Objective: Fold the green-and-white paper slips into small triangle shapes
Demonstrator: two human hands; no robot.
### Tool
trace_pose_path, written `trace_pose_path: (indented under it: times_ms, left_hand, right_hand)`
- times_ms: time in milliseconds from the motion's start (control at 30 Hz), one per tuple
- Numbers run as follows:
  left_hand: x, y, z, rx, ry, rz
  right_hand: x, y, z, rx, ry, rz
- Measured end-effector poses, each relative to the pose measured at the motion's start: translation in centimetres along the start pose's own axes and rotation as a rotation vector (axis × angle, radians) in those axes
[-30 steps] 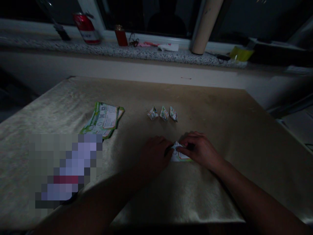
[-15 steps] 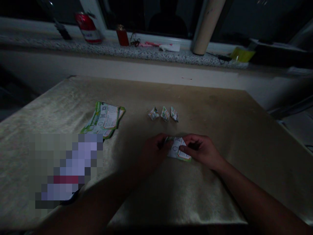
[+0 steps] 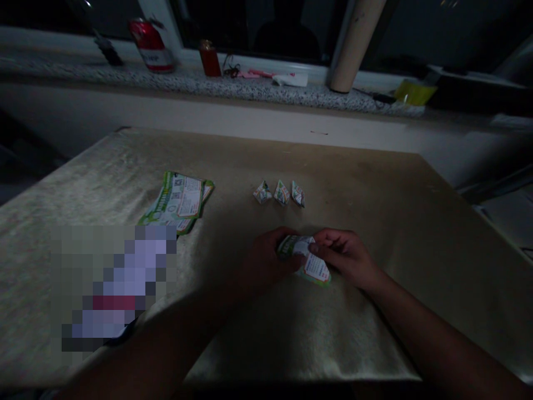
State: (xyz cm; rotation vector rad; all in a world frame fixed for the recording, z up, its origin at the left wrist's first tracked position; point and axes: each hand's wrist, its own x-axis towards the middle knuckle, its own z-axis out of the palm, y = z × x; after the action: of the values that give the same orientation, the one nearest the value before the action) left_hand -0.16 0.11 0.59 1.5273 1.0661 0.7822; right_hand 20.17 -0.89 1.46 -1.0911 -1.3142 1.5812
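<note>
A small printed paper strip (image 3: 308, 259), white with a green edge, is pinched between both hands just above the table (image 3: 375, 183). My left hand (image 3: 266, 261) grips its left end with closed fingers. My right hand (image 3: 343, 256) pinches the strip from the right, thumb and fingers pressed on it. Three small folded paper pieces (image 3: 278, 193) stand in a row on the table just beyond the hands. A stack of flat green-edged printed leaflets (image 3: 179, 201) lies to the left.
A blurred-out patch (image 3: 114, 286) covers the table's near left. Behind the table runs a speckled windowsill (image 3: 250, 89) with a red can (image 3: 152, 44), a small red bottle (image 3: 209, 58), a cardboard tube (image 3: 353, 44) and a yellow item (image 3: 410, 91). The room is dim.
The paper was pressed flat on the table; both hands have lifted it and turned it, and its lower end now hangs towards me on the right.
</note>
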Motion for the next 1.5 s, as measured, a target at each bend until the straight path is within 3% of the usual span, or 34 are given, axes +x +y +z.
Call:
trace_pose_path:
  times_ms: [233, 700, 967, 1200, 1500]
  left_hand:
    - [0.1, -0.1, -0.1, -0.097, -0.065, -0.032]
    - [-0.2, 0.7, 0.4, -0.052, 0.031, -0.013]
    - [-0.7, 0.3, 0.2, 0.074, 0.085, 0.17]
    - [-0.8, 0.8, -0.8, 0.328, -0.019, 0.58]
    - [-0.5, 0.5, -1.0, 0.36, 0.022, 0.819]
  right_hand:
    - [0.0, -0.1, -0.2, -0.014, -0.025, 0.014]
    - [-0.1, 0.1, 0.1, -0.108, -0.005, -0.046]
    - [-0.1, -0.1, -0.3, -0.102, -0.039, -0.058]
    - [-0.2, -0.1, -0.6, -0.103, -0.061, -0.056]
    - [-0.2, 0.2, -1.0, 0.002, -0.124, -0.054]
